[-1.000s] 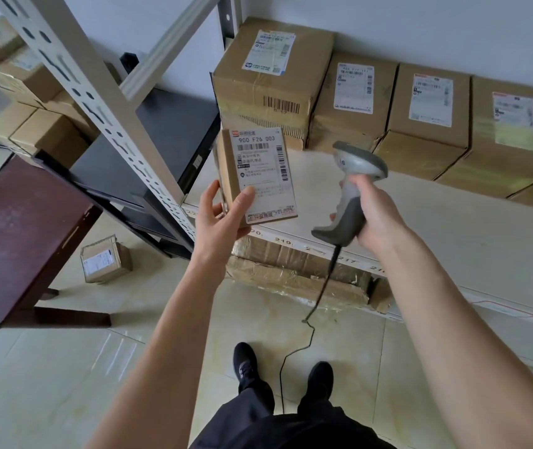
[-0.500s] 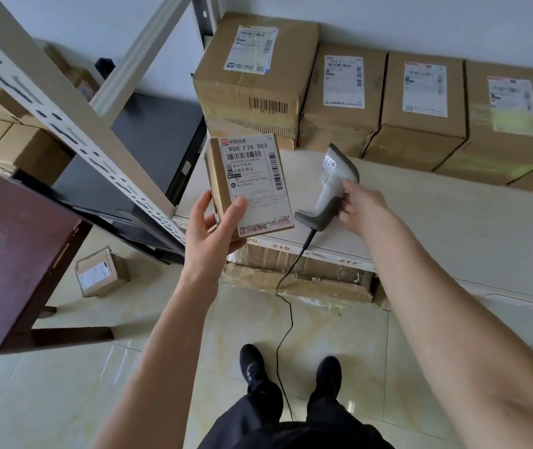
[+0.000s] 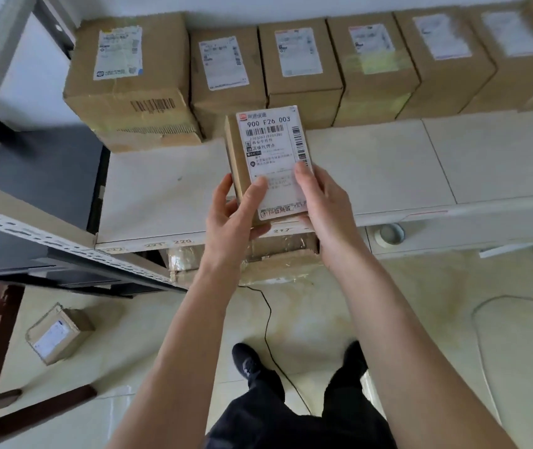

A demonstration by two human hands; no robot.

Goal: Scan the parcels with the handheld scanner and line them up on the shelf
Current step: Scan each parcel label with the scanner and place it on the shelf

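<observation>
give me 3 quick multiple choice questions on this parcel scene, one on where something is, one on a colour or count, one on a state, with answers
1. Where does the small loose parcel lie?
A. on the floor by the dark wooden furniture
B. on the shelf
C. on top of the row of boxes

2. What colour are the person's shoes?
A. white
B. black
C. red

3. How is the labelled parcel held?
A. by the left hand only
B. it lies on the shelf untouched
C. by both hands

Answers:
1 A, it sits on the tiles at lower left.
2 B, both are black.
3 C, the left hand and right hand both grip it above the shelf.
</observation>
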